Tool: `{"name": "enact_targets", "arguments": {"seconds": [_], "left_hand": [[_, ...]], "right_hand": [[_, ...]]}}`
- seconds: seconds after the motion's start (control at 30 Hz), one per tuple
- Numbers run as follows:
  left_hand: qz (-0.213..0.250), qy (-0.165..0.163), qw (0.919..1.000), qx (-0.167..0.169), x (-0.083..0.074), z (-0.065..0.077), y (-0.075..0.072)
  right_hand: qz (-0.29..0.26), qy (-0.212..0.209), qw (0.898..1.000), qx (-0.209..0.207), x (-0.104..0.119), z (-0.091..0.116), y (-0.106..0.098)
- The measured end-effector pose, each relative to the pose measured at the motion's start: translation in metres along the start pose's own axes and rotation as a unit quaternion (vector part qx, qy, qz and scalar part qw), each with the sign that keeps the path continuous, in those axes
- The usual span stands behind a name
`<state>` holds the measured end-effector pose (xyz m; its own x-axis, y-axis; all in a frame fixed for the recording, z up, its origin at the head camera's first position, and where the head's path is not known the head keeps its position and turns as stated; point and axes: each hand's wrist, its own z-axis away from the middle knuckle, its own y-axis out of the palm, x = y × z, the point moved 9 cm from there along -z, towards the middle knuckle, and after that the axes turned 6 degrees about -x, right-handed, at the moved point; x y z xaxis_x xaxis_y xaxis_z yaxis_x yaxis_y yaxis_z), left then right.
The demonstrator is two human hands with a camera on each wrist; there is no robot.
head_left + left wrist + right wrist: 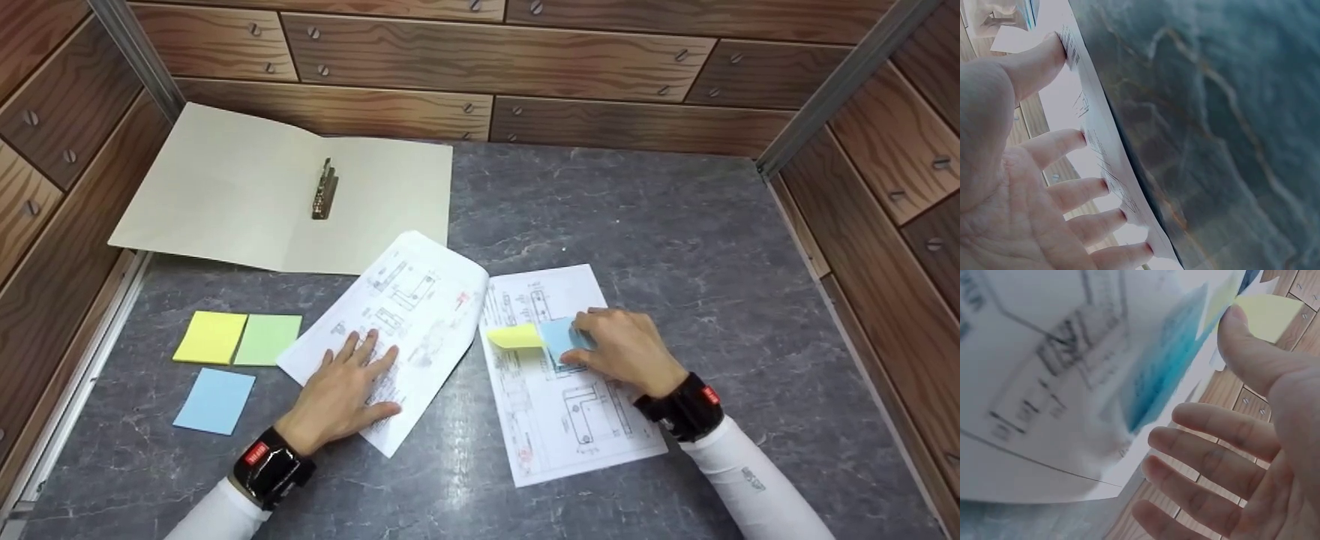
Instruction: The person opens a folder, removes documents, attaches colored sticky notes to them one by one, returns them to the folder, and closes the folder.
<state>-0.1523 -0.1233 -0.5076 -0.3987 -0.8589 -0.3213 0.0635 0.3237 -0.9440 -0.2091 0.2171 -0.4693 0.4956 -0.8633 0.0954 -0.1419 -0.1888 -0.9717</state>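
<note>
My left hand (334,401) lies with spread fingers on a printed drawing sheet (431,330), whose upper right edge bends upward. In the left wrist view its fingertips (1075,138) touch that paper. To the right, my right hand (626,349) is over a second drawing sheet (622,442), thumb and index finger at a blue sticky note (556,337) stuck there. The right wrist view has the fingers fairly straight, with the thumb (1233,318) by the note's edge. Left of the blue note, a yellow sticky note (514,336) curls up from the same sheet.
An open beige folder (225,180) with a metal clip (325,191) lies at the back left, partly under the left sheet. Yellow (210,337), green (268,340) and blue (215,401) sticky notes lie at the left. Wood-patterned walls (495,67) surround the dark marbled table (712,240).
</note>
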Motion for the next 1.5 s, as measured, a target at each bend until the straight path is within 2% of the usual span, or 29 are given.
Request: {"name": "enact_targets", "arguments": {"seconds": [0.2,0.4,0.63,0.77,1.3,1.5], "left_hand": [[0.001,-0.001,1.0,0.0,0.001,0.0,0.0],[0.0,-0.002,1.0,-0.004,0.0,0.001,-0.001],[0.001,-0.009,1.0,-0.003,0.001,0.0,0.001],[-0.001,-0.01,1.0,-0.001,0.002,-0.001,0.001],[-0.003,-0.005,1.0,-0.002,0.001,-0.001,0.0],[-0.002,-0.007,1.0,-0.002,0.001,0.0,-0.001]], "right_hand": [[-0.033,-0.01,0.999,-0.014,0.005,-0.011,-0.008],[-0.065,-0.034,0.997,-0.025,0.02,-0.023,-0.008],[-0.088,-0.07,0.994,0.0,0.04,-0.028,0.005],[-0.096,-0.062,0.993,0.026,0.043,-0.029,0.013],[-0.058,-0.053,0.995,0.061,0.047,-0.027,0.028],[-0.026,-0.062,0.997,0.042,0.049,-0.026,0.027]]}}
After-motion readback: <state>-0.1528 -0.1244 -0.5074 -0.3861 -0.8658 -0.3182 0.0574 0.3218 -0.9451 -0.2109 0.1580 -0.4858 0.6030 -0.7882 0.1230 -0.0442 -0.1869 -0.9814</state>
